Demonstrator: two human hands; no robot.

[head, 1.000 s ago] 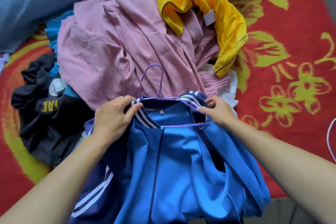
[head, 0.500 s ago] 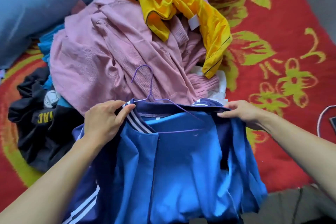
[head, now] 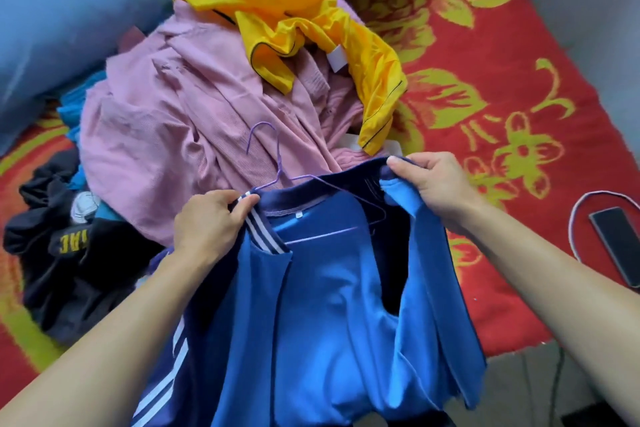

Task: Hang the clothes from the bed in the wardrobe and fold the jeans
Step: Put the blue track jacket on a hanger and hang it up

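Both hands have the blue jersey [head: 311,305] pinched at its neckline: left hand [head: 207,222] by the striped edge, right hand [head: 429,184] stretching the collar over the purple hanger [head: 277,170]. Clothes crowd the bed [head: 485,135] ahead and left; its right side lies open.

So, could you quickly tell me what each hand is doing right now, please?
Left hand: closed on the blue shirt collar.
Right hand: closed on the blue shirt's other shoulder.

Home bedroom; bed [head: 519,87] covered in red floral blanket with yellow-green flowers; loose heap of clothes on it: pink garment [head: 180,135], yellow jersey [head: 311,28], black top [head: 65,253]; blue pillow [head: 62,10] at upper left; phone [head: 616,243] with white cable [head: 573,218] at bed edge.
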